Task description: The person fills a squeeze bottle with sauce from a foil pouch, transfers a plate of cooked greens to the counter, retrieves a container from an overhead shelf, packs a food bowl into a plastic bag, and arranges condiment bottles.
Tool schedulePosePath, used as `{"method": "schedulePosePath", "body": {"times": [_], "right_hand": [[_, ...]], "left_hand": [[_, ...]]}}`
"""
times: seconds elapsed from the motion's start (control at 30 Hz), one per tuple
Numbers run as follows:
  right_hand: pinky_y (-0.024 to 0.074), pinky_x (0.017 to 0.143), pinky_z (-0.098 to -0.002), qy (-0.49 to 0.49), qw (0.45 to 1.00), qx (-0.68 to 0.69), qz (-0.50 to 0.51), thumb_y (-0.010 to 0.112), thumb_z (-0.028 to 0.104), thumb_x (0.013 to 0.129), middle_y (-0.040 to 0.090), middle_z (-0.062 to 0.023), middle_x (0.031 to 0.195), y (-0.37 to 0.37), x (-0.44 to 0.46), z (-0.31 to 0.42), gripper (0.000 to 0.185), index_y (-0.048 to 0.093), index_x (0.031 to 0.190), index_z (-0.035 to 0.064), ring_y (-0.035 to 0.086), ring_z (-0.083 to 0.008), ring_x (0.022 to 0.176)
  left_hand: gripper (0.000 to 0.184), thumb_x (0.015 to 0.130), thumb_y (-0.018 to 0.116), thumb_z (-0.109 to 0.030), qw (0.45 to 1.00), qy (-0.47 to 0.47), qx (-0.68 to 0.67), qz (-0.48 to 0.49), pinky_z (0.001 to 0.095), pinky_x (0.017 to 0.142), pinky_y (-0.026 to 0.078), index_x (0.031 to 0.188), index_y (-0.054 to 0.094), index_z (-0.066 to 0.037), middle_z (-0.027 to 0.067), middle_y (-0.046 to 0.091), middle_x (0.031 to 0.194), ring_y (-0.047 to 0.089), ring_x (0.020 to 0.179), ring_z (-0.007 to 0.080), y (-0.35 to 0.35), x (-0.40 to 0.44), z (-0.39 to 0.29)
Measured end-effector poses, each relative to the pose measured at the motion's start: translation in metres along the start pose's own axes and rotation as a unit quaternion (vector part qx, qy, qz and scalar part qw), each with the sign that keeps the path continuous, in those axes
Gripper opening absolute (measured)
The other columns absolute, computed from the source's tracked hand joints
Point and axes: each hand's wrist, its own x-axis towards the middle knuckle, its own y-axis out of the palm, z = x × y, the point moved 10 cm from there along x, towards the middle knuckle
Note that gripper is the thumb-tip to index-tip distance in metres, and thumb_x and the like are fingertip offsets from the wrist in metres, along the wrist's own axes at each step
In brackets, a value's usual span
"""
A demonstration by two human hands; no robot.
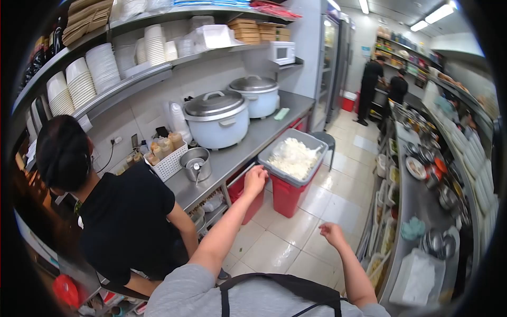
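Observation:
My left hand (256, 180) is stretched forward with curled fingers, beside the near left corner of a grey plastic tub (287, 179). Whether its fingertips touch the rim is unclear, and no held object shows in it. White cooked rice (293, 158) fills the tub, with a pale utensil or bag partly over it. Under the tub is a red bin (285, 198). My right hand (331, 233) hangs over the tiled floor, loosely bent with thumb and fingers a little apart, holding nothing visible.
A person in black (127, 211) stands close on my left at the counter. Two large rice cookers (216, 121) and a steel pot (195, 164) stand there. A dark stool (326, 141) is behind the tub. Along the right runs a counter (404, 195) with bowls. Two people work far back.

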Motion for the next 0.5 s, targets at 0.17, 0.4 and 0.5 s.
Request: {"method": "schedulePosePath", "body": {"times": [0.17, 0.4, 0.5], "right_hand": [[0.0456, 0.059, -0.0356, -0.186, 0.980, -0.037, 0.059, 0.063, 0.011, 0.069, 0.059, -0.0156, 0.066, 0.006, 0.178, 0.164, 0.010, 0.063, 0.073, 0.0023, 0.058, -0.0309, 0.064], [0.0434, 0.060, -0.0422, -0.538, 0.838, -0.090, -0.030, 0.058, 0.013, 0.073, 0.054, -0.0182, 0.071, 0.040, 0.317, 0.400, 0.014, 0.052, 0.070, 0.0011, 0.054, -0.0344, 0.070], [0.0401, 0.056, -0.0444, -0.574, 0.816, -0.041, -0.047, 0.056, 0.013, 0.076, 0.052, -0.0199, 0.066, 0.050, 0.377, 0.457, 0.016, 0.045, 0.074, 0.0021, 0.051, -0.0382, 0.066]], "left_hand": [[0.020, 0.074, 0.058, -0.021, 0.991, 0.022, 0.049, -0.121, 0.0349, 0.073, 0.045, 0.065, 0.061, -0.003, 0.0144, 0.061, 0.087, 0.059, 0.079, 0.0293, -0.072, 0.125, 0.032], [0.016, 0.076, 0.056, -0.018, 0.935, 0.080, 0.221, -0.267, 0.0369, 0.074, 0.043, 0.082, 0.062, -0.006, 0.0141, 0.059, 0.088, 0.056, 0.085, 0.0316, -0.224, 0.275, 0.005], [0.022, 0.075, 0.057, -0.019, 0.907, 0.090, 0.286, -0.295, 0.0365, 0.079, 0.043, 0.092, 0.061, -0.005, 0.0134, 0.059, 0.096, 0.055, 0.091, 0.0299, -0.279, 0.322, 0.009]]}}
